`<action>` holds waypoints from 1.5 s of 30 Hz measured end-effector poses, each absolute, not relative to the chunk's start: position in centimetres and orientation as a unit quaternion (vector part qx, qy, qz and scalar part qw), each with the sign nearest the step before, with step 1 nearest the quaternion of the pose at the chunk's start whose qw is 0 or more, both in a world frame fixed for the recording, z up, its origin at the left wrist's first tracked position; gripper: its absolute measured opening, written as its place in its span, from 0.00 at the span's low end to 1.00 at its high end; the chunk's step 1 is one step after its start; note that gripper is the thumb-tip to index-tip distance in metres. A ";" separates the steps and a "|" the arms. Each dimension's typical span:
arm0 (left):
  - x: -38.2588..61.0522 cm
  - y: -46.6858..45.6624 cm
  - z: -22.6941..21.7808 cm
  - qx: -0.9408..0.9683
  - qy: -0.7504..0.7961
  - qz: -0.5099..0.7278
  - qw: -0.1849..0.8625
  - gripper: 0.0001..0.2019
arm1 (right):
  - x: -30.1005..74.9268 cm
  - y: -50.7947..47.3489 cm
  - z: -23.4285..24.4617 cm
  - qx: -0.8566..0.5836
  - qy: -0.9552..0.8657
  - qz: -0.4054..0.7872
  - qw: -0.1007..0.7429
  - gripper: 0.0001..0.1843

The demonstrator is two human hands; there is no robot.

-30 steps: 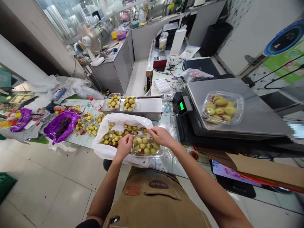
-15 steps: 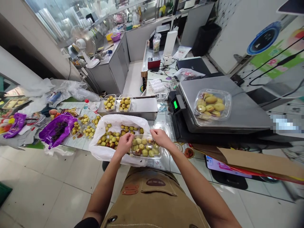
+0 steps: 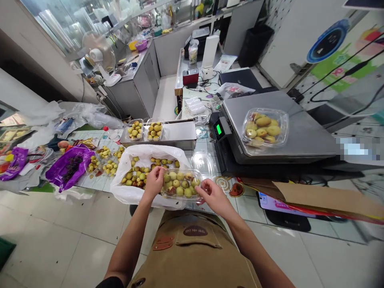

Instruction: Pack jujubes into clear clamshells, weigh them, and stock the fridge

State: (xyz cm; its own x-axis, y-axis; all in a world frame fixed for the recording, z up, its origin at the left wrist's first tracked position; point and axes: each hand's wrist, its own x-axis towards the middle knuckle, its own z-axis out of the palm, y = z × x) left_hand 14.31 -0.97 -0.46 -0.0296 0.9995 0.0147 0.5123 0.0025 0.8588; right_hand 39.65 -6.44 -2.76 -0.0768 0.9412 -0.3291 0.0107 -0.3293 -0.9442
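A clear plastic tray of yellow-green jujubes sits at the near edge of an open white plastic bag that holds many loose jujubes. My left hand grips the tray's left rim. My right hand is curled just off the tray's right corner, holding nothing I can see. A clear plastic lid lies on the tiled counter behind that corner. Further right, a lidded container of fruit rests on a steel scale.
Two filled trays stand on a steel box behind the bag. Small fruit heaps and a purple bag lie to the left. Cardboard juts out at right. The tiled floor lies below the counter.
My right hand has come off the tray's right rim and moved right and toward me. My left hand stays on the tray. The view has shifted slightly.
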 end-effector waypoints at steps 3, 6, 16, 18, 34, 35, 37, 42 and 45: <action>15.2 -2.9 -1.1 0.600 0.653 0.330 0.323 0.19 | 39.2 -9.1 -2.9 -0.545 -0.351 0.619 0.443 0.33; 16.5 -4.5 -2.1 0.575 0.678 0.340 0.308 0.19 | 39.3 -10.9 -2.4 -0.539 -0.318 0.625 0.468 0.33; 19.9 -5.3 -2.3 0.566 0.633 0.387 0.359 0.19 | 40.9 -15.0 -3.0 -0.524 -0.293 0.628 0.495 0.34; 20.7 -5.5 -2.2 0.568 0.625 0.388 0.370 0.18 | 41.1 -15.6 -3.3 -0.525 -0.277 0.622 0.511 0.34; 15.9 7.9 0.0 0.442 0.662 0.453 0.402 0.07 | 49.5 -20.1 -15.1 -0.715 -0.135 0.445 0.521 0.36; 15.4 9.3 -0.1 0.420 0.670 0.464 0.400 0.07 | 49.8 -19.9 -14.9 -0.755 -0.160 0.403 0.491 0.37; 14.6 11.8 -0.2 0.383 0.683 0.487 0.387 0.08 | 49.8 -18.8 -13.8 -0.829 -0.235 0.291 0.415 0.35; 13.7 15.4 -0.2 0.312 0.700 0.518 0.380 0.18 | 45.2 -9.0 -9.4 -0.771 -0.472 0.233 0.359 0.26; 13.7 16.6 0.0 0.283 0.701 0.520 0.398 0.21 | 41.3 -0.6 -7.9 -0.750 -0.564 0.230 0.255 0.36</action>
